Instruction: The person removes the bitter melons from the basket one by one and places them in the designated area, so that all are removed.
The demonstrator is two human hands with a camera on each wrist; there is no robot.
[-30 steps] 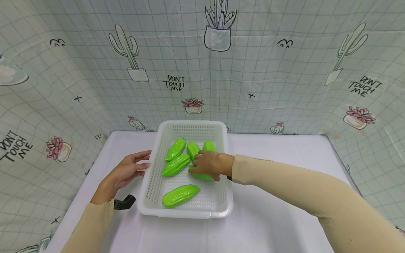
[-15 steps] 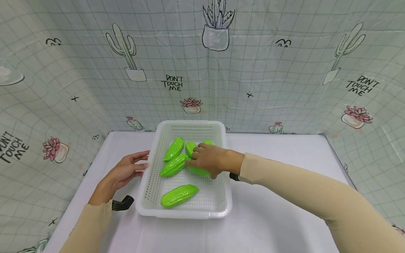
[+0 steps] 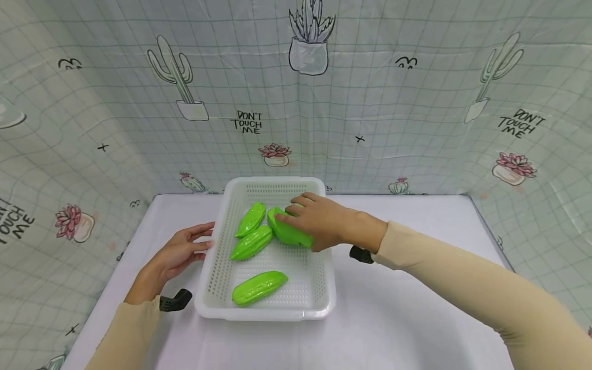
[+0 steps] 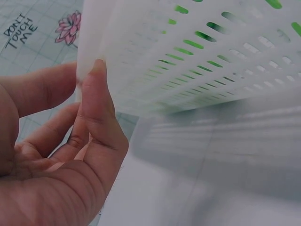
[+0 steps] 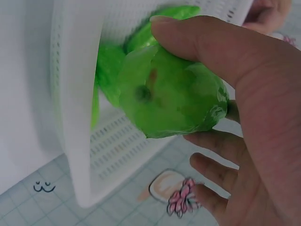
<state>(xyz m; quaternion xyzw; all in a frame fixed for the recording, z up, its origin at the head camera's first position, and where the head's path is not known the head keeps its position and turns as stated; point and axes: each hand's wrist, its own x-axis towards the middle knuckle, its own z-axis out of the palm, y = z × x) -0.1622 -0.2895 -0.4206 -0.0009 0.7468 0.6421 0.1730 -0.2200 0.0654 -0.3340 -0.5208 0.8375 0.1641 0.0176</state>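
A white perforated basket (image 3: 208, 313) stands on the table with several glossy green ridged fruits inside. One fruit (image 3: 260, 288) lies near the front wall. Two others, an upper fruit (image 3: 251, 220) and a lower fruit (image 3: 252, 243), lie side by side at the left. My right hand (image 3: 319, 221) reaches over the right wall and grips a green ridged fruit (image 5: 171, 94) between thumb and fingers, its dark-spotted end facing the right wrist camera. Fruits behind it are partly hidden by the hand. My left hand (image 4: 80, 146) pinches the basket's left rim with thumb and bent fingers.
The white table (image 3: 398, 318) extends on both sides and in front of the basket. A cactus-printed grid cloth (image 3: 370, 103) hangs behind and at both sides, close to the basket's far wall. Black wrist straps show at the left cuff (image 3: 176, 300) and right cuff (image 3: 361, 254).
My right hand has closed on a fruit and moved up and rightward with it, off the middle of the basket floor. The left hand stays at the rim, and the view has shifted slightly.
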